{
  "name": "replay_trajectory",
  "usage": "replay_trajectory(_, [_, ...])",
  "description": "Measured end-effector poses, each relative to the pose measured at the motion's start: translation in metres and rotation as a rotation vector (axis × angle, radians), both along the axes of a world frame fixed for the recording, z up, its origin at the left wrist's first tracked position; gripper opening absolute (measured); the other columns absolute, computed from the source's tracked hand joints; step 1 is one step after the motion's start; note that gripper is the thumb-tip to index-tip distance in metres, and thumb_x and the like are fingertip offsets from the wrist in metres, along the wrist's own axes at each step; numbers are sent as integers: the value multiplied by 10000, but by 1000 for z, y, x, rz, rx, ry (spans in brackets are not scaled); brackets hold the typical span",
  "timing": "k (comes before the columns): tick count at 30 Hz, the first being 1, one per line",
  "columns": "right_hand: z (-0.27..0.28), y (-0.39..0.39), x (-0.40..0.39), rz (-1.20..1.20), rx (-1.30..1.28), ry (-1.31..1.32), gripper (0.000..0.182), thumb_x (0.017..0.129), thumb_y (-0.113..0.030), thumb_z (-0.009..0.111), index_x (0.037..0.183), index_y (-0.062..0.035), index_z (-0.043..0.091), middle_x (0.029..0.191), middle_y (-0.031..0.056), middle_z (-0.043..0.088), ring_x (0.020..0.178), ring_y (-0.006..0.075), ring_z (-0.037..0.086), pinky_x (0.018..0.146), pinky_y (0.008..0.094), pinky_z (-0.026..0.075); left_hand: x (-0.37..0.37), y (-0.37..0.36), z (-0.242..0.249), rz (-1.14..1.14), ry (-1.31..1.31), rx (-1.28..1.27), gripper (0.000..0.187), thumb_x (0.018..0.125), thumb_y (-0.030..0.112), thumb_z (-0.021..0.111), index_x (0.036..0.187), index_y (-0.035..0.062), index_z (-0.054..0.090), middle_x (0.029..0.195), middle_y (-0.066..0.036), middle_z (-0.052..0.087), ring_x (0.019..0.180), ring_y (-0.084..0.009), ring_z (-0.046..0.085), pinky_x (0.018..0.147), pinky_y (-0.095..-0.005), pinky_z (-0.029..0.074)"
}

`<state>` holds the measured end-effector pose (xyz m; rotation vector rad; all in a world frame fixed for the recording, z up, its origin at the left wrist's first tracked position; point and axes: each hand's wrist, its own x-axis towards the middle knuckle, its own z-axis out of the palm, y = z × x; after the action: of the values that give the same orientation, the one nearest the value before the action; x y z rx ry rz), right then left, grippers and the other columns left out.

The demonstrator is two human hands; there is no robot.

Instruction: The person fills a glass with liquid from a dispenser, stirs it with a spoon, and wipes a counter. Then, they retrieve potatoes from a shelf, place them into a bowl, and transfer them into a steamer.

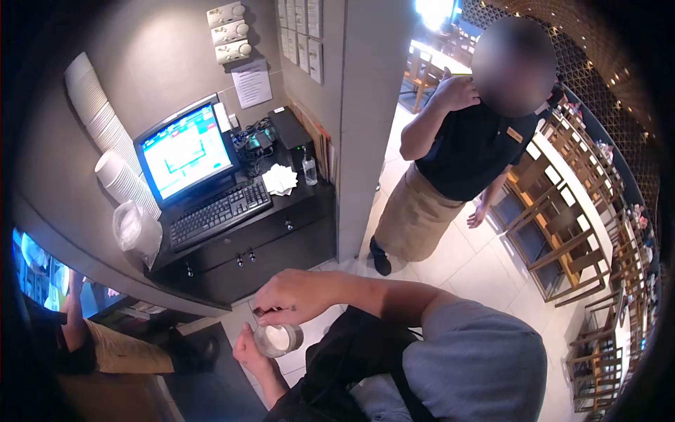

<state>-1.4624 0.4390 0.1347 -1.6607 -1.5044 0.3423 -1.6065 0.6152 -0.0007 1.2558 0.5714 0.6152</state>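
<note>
Low in the centre, a clear cup (279, 340) with pale, whitish contents is held by my left hand (253, 355), whose fingers are at its left side. My right hand (292, 295) reaches in from the right, just above the cup's rim. Its fingers are pinched together around something small and dark that I cannot make out. The lower part of my left forearm is hidden by dark clothing.
A counter (302, 204) with a monitor (186, 151), keyboard (221, 213) and stacked cups (126, 179) stands at the left. Another person (467, 151) in a dark shirt and tan apron stands beyond a wall edge. Chairs (555, 246) line the right. Someone's legs (130, 348) show at lower left.
</note>
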Motion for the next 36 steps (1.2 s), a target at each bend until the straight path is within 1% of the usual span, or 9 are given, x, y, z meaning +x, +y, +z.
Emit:
replay_trajectory(8, [-9, 55, 22, 192, -81, 28, 263, 1022, -256, 671, 950, -6, 706, 873, 158, 659, 817, 383, 671, 687, 472, 507, -5, 43, -24, 74, 156, 48, 479, 1049, 177, 688, 637, 71, 467, 680, 81, 421, 682, -59, 342, 585, -299, 271])
replay_trajectory(10, [-4, 75, 28, 130, -61, 77, 235, 1020, -235, 682, 999, -5, 728, 904, 151, 679, 844, 374, 688, 705, 465, 520, 1, 44, -8, 116, 119, 23, 495, 1054, 183, 682, 626, 55, 469, 654, 79, 421, 665, -56, 329, 579, -303, 265])
replay_trajectory(13, [-4, 104, 48, 361, -124, 62, 213, 1016, -211, 689, 1003, -3, 732, 907, 142, 686, 860, 370, 693, 714, 451, 523, 7, 58, 4, 174, 110, 34, 505, 1058, 197, 678, 619, 46, 480, 635, 79, 422, 648, -53, 328, 570, -304, 263])
replay_trajectory(17, [2, 147, 81, 407, -120, 48, 220, 1022, -223, 688, 1018, -8, 733, 903, 138, 683, 862, 365, 690, 721, 437, 523, 16, 81, 28, 281, 166, 108, 515, 1053, 202, 687, 604, 47, 489, 620, 79, 422, 632, -47, 329, 556, -302, 262])
replay_trajectory(19, [2, 174, 82, 442, 6, 88, 226, 1029, -231, 682, 1029, -9, 727, 889, 152, 681, 827, 367, 681, 717, 435, 521, 26, 90, 28, 358, 146, 52, 518, 1051, 199, 692, 601, 46, 485, 612, 76, 425, 625, -46, 327, 554, -299, 258])
replay_trajectory(27, [-4, 241, 96, 543, -76, 179, 244, 1031, -248, 683, 1037, -7, 717, 840, 140, 650, 732, 313, 634, 666, 413, 487, 16, 142, 13, 559, 133, 74, 524, 1058, 221, 689, 609, 64, 469, 621, 75, 425, 621, -57, 320, 559, -306, 239])
replay_trajectory(32, [-1, 264, 89, 514, -215, 183, 464, 921, -353, 821, 1209, -14, 688, 1024, 128, 649, 792, 305, 647, 695, 391, 514, 0, 179, 10, 587, 135, 53, 505, 1069, 221, 674, 625, 68, 489, 636, 72, 443, 629, -55, 343, 553, -296, 256])
replay_trajectory(34, [-20, 276, 80, 540, -27, 89, 740, 824, -386, 901, 1384, -17, 586, 1220, 143, 619, 1025, 350, 662, 860, 418, 542, -6, 194, 13, 570, 110, 23, 497, 1071, 221, 672, 631, 65, 500, 641, 73, 459, 628, -53, 352, 550, -291, 264])
replay_trajectory(36, [-34, 289, 56, 521, -71, 36, 823, 799, -378, 918, 1428, -11, 535, 1276, 158, 600, 1143, 369, 623, 954, 441, 514, -19, 214, 13, 543, 88, 6, 490, 1073, 222, 670, 637, 63, 511, 646, 73, 476, 626, -50, 362, 547, -285, 273])
